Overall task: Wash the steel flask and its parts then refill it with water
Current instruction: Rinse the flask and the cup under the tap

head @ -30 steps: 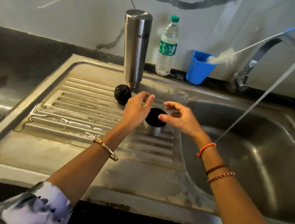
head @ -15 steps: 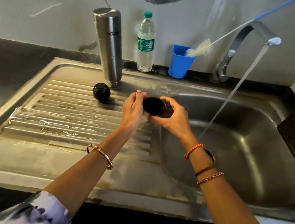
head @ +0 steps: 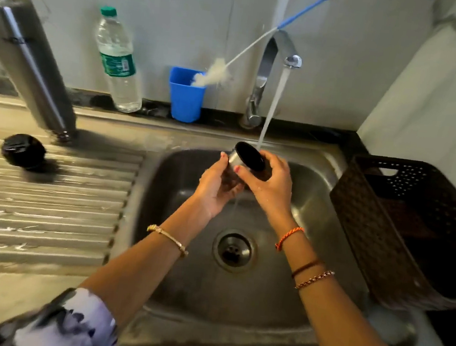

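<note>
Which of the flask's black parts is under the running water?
The steel-sided cap, held by both hands over the basin; the round black stopper lies on the drainboard.

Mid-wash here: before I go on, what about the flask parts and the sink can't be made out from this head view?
- Steel cup: its black inside shows no detail; the left hand and right hand gripping it cover its lower body.
- Steel flask: motion blur smears its printing, and its top is cut by the left edge.
- Black stopper: blurred, no surface detail.
- Brown basket: cut off by the right edge; contents too dark.
</note>
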